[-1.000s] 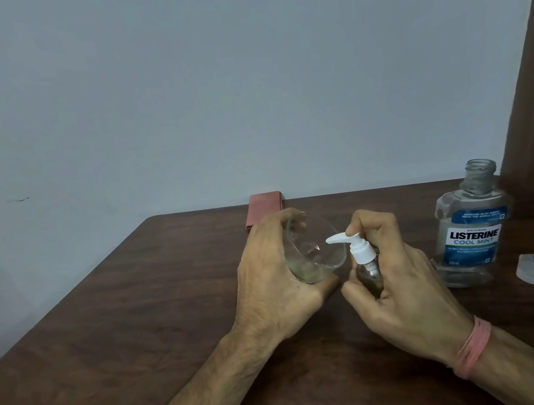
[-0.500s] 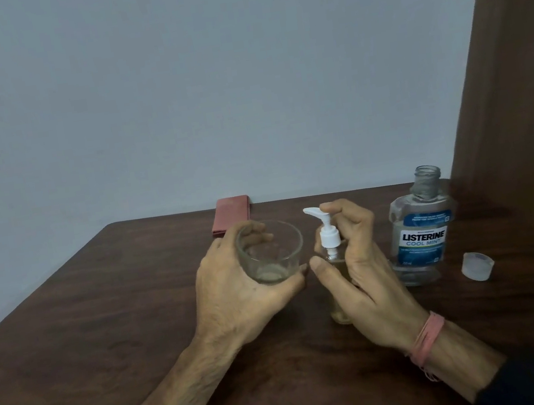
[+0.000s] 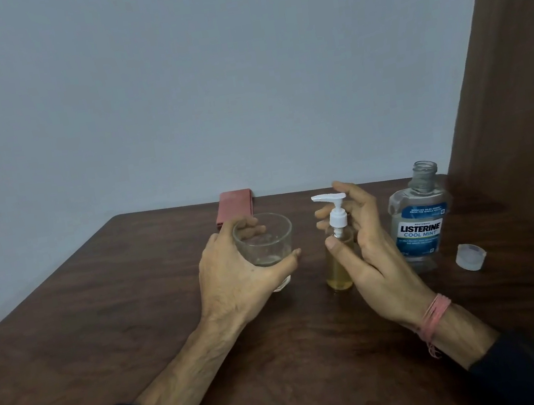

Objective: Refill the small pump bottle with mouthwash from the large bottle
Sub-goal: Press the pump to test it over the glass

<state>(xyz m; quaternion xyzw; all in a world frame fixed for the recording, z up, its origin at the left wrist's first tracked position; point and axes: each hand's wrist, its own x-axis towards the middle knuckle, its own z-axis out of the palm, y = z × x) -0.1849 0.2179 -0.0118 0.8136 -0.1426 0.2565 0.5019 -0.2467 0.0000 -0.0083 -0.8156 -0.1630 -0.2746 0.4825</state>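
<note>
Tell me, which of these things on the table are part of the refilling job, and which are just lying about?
Part of the job:
small pump bottle, beside the right hand
large mouthwash bottle, open
its cap, off, on the table
glass, held by the left hand

Lying about:
red flat object by the wall

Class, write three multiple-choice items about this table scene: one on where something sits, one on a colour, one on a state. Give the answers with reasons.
1. Where does the loose cap lie?
A. on the mouthwash bottle
B. on the table, right of the mouthwash bottle
C. inside the glass

2. What colour is the pump head?
A. white
B. red
C. black

3. How is the mouthwash bottle?
A. lying down
B. upright, capped
C. upright, open

Answers: 1 B, the cap rests on the table beside the bottle's right. 2 A, the pump is plainly white. 3 C, its bare neck shows on top.
</note>
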